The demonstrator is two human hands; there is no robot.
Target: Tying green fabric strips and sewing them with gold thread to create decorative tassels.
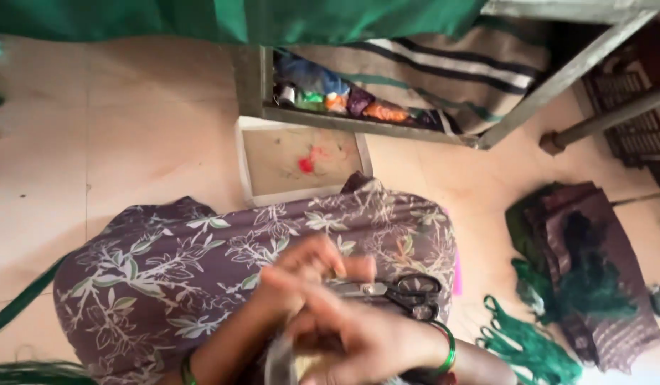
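Observation:
My two hands meet low in the middle of the view, over my lap, and both are blurred. My left hand [312,265] has its fingers curled, close to the blade tips of black-handled scissors [405,292] that lie on my purple floral garment [166,264]. My right hand [358,335], with a green bangle at the wrist, reaches across under the left one. Its fingers seem closed on a pale, thin piece [280,365] at the bottom edge. What the left hand grips is hidden by blur.
A shallow white-rimmed tray [246,160] lies on the tiled floor ahead, below a metal-framed shelf [344,120] with coloured thread spools. Green cords [529,346] and a dark cloth heap [586,278] lie at the right. Green fabric [237,18] hangs along the top.

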